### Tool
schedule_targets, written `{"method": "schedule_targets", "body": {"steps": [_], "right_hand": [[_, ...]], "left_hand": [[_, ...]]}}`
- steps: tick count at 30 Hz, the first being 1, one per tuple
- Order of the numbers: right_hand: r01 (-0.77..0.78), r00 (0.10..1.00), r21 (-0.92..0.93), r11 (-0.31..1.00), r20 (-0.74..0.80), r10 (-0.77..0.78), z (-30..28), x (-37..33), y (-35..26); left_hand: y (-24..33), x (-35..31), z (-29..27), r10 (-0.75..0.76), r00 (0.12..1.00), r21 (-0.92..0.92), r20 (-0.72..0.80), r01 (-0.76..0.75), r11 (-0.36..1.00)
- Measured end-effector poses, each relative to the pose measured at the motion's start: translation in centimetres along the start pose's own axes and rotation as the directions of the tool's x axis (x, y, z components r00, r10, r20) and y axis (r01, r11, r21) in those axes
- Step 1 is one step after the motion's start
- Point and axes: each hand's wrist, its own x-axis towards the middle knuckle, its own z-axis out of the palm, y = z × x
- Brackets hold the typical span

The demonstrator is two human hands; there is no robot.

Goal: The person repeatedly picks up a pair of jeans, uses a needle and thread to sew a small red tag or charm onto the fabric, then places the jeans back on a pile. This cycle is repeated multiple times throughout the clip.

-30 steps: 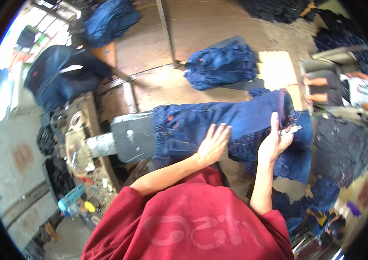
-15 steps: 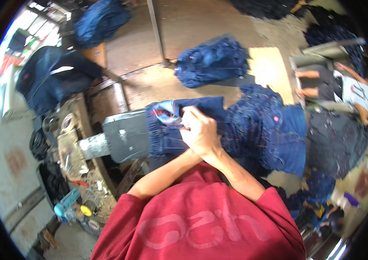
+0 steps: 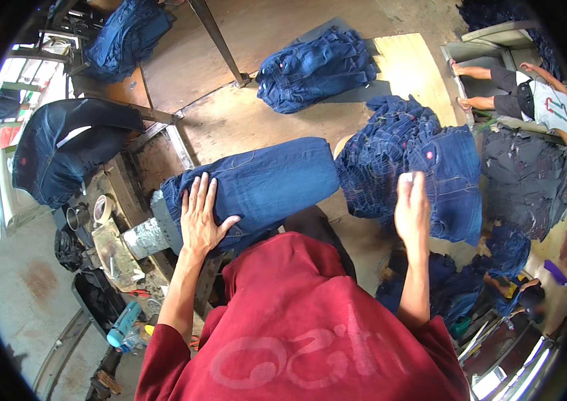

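A dark blue denim garment (image 3: 276, 174) is stretched smooth over a narrow board in front of me. My left hand (image 3: 200, 217) lies flat on its left end, fingers spread and thumb out to the right. Away to the right my right hand (image 3: 412, 207) is raised, its fingers closed around a small whitish thing (image 3: 406, 178) that shows at the fingertips; its kind cannot be made out. Below and beyond that hand is a heap of gathered denim garments (image 3: 390, 150), with a lighter blue denim piece (image 3: 454, 180) on its right side.
Another denim stack (image 3: 317, 70) lies on the floor ahead. Dark jeans (image 3: 63, 147) drape at the left, above a wooden bench with a tape roll (image 3: 103, 208). A metal post (image 3: 216, 40) stands ahead. Another person (image 3: 530, 100) sits at the far right, beside dark cloth (image 3: 524, 180).
My hands have parted: the left now presses the garment's left end, the right has swung away rightward. The turned-back, reddish-stitched edge no longer shows; the denim lies smooth, covering more of the board.
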Motion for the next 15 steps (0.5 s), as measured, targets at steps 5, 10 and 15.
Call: {"method": "schedule_targets", "body": {"steps": [5, 10, 15], "right_hand": [[0.225, 0.929, 0.345, 0.911, 0.206, -0.307, 5.8, -4.5, -2.4], [0.075, 0.929, 0.309, 0.948, 0.323, -0.179, 10.7, -7.2, -4.5], [0.408, 0.912, 0.267, 0.873, -0.146, -0.382, 15.9, -6.5, -5.3]], "left_hand": [[4.8, 4.1, -1.1, -0.054, 0.981, -0.011, -0.187, 0.053, 0.999], [13.7, 17.3, 4.4, 0.122, 0.98, -0.21, -0.16, -0.154, 0.965], [11.4, 23.2, 7.7, 0.255, 0.967, -0.283, -0.015, -0.249, 0.926]]}}
